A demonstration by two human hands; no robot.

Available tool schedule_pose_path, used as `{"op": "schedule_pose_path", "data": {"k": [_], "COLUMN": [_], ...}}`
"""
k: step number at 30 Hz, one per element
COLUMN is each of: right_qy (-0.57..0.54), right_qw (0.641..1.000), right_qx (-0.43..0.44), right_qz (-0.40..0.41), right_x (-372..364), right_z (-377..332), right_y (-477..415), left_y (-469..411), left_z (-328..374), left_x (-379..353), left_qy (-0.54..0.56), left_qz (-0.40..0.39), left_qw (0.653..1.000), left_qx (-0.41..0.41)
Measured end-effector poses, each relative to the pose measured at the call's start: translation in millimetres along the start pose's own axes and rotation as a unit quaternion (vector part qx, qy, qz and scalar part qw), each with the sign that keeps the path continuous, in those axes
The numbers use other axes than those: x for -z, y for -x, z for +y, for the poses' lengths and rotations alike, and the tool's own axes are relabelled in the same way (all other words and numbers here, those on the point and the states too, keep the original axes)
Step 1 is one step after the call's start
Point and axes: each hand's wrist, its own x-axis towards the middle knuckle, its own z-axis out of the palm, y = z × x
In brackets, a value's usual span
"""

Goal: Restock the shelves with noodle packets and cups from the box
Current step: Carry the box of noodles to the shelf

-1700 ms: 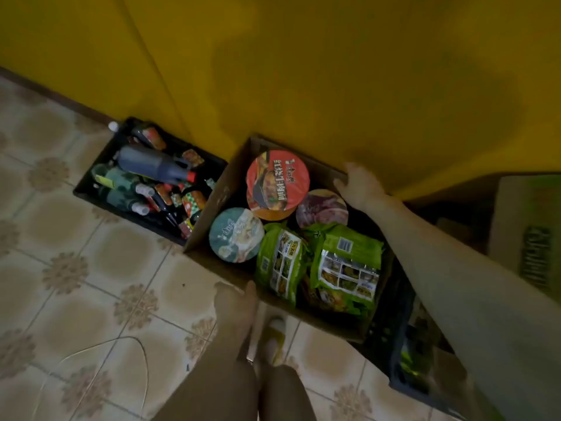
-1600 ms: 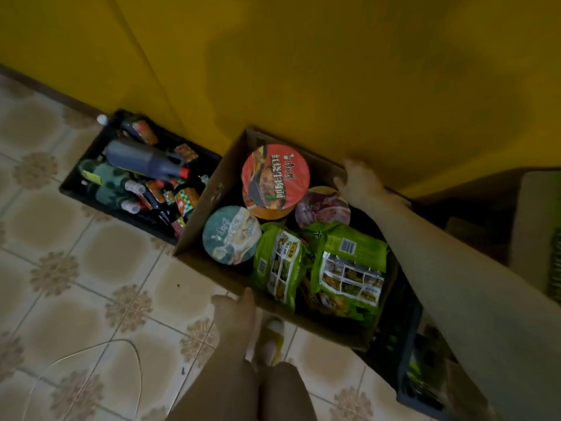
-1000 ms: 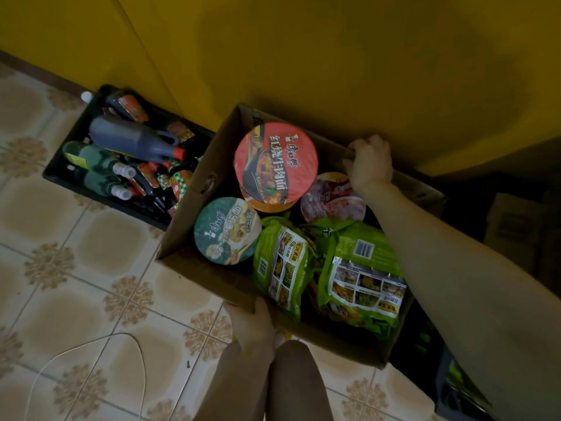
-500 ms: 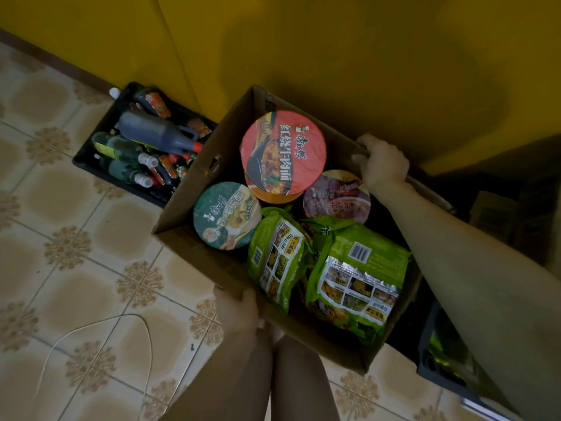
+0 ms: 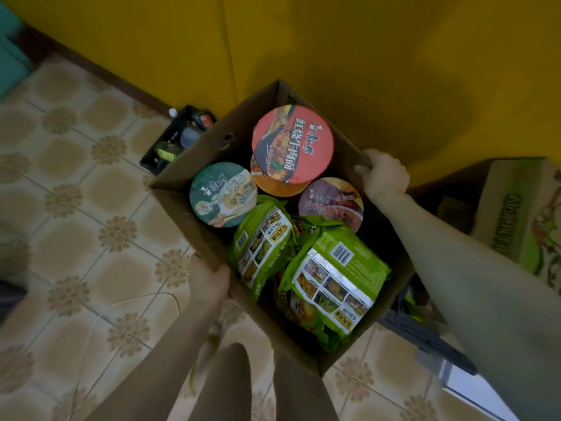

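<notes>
Cardboard box (image 5: 206, 147) higher, between both hands (image 5: 209, 284) (image 5: 384, 177)

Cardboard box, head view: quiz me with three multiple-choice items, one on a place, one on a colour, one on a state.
1. The red-lidded cup sits: A) at the far end of the box, B) at its near end, C) outside it.
2. The noodle packets are: A) blue, B) green, C) white.
3. The left grip and right grip: A) hang free, B) share one cup, C) each hold a box edge.
Key: 1A, it lies nearest the yellow wall; 2B, the wrappers are green; 3C, each clasps an edge.
</notes>
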Motion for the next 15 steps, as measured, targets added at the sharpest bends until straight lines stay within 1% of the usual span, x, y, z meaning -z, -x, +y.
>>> {"op": "schedule_pose_path", "data": {"k": [4,7,11,15], "right_qy": [-0.004,-0.003,-0.029,-0.068], "right_qw": [0.999,0.997,0.987,0.973], "right_qx": [-0.029,-0.069,-0.133,-0.188], "right_qz": [0.02,0.047,0.089,0.113], "right_x": [13.0,21.1,34.1,43.6], "right_z": [-19.5,-36.4,-56.6,-66.2], "right_y": [43.6,85.6,159.6,238.7], "left_y": [11.7,10.6,10.1,16.0], "left_z": [11.6,16.8,30.0,45.2], "left_x": [50.1,90.4,145.0,187.7], "left_qy": [-0.029,-0.072,-0.124,-0.181], "left_qz": [-0.015,-0.038,-0.09,-0.112], "left_qw": [0.998,0.991,0.966,0.939], "left_qx": [-0.051,-0.109,-0.207,-0.27]}}
